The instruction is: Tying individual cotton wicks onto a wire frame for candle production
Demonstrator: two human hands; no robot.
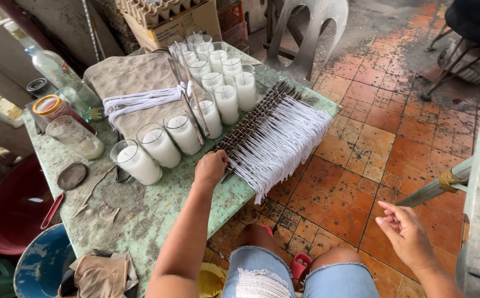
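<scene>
Up on the green tabletop [157,212], glass jars [182,131] filled with white wax stand in rows. Left hand [211,167] pinches the near end of the rack of dark sticks [251,118] draped with white wicks [281,140]. Right hand [406,234] hangs loosely spread, empty, over the tiled floor [372,127].
</scene>
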